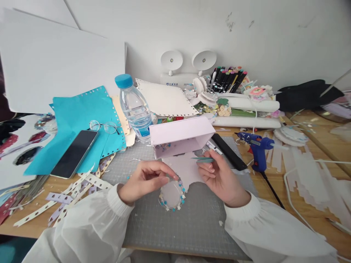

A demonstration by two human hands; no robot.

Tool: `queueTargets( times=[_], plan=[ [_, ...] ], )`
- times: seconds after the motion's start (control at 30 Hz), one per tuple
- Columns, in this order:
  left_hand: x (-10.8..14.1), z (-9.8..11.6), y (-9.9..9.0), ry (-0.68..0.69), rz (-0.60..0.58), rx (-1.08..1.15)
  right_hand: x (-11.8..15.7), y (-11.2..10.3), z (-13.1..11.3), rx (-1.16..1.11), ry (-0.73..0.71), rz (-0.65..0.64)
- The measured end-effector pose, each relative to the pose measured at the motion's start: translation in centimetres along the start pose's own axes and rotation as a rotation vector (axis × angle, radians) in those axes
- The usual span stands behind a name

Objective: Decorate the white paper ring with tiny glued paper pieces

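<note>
My left hand (146, 180) is closed, with thumb and index finger at the upper rim of a thin round ring (183, 196) dotted with small blue, white and lilac paper pieces. The ring's lower edge hangs over or rests on the grey cutting mat (189, 226); I cannot tell which. In my right hand (223, 179) a pair of teal tweezers (203, 159) is pinched, tips pointing left, apart from the ring. Behind both hands a pale lilac open box (181, 131) lies on its side, small coloured bits inside. A pale paper sheet (189, 171) lies before it.
A water bottle (134, 106) stands left of the box. Farther left are a phone (74, 154), glasses (105, 126) on blue paper (41, 160), and punched strips (68, 201). On the right are a blue glue gun (257, 148), a black bar (229, 151) and a white cable (290, 197).
</note>
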State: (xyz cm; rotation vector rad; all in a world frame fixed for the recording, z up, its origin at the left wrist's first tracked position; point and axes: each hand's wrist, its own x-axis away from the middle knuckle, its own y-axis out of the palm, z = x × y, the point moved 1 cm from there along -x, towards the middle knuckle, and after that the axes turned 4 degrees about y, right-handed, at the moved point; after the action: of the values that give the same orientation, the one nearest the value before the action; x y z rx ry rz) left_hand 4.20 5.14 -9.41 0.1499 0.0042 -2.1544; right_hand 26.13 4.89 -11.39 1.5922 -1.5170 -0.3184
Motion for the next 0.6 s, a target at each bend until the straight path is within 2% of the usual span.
queueTargets(
  times=[0.1, 0.2, 0.33, 0.43, 0.5, 0.6],
  plan=[
    [0.0, 0.7, 0.7, -0.015, 0.068, -0.046, 0.1, 0.0, -0.1, -0.134, 0.052, -0.117],
    [-0.2, 1.5, 1.4, -0.012, 0.154, -0.099, 0.6, 0.1, 0.0, -0.06, 0.037, -0.213],
    [-0.5, 2.5, 2.3, 0.035, 0.195, -0.159, 1.7, 0.6, 0.3, 0.463, -0.026, -0.331],
    [-0.7, 3.0, 2.7, 0.062, 0.214, -0.176, 2.5, 1.1, 0.8, 0.828, 0.043, -0.438],
    [-0.7, 3.5, 2.8, 0.08, 0.237, -0.184, 2.8, 1.2, 1.0, 0.947, 0.113, -0.472],
    [-0.6, 4.5, 2.5, 0.127, 0.298, -0.185, 2.8, 1.2, 1.3, 1.06, 0.132, -0.453]
  ],
)
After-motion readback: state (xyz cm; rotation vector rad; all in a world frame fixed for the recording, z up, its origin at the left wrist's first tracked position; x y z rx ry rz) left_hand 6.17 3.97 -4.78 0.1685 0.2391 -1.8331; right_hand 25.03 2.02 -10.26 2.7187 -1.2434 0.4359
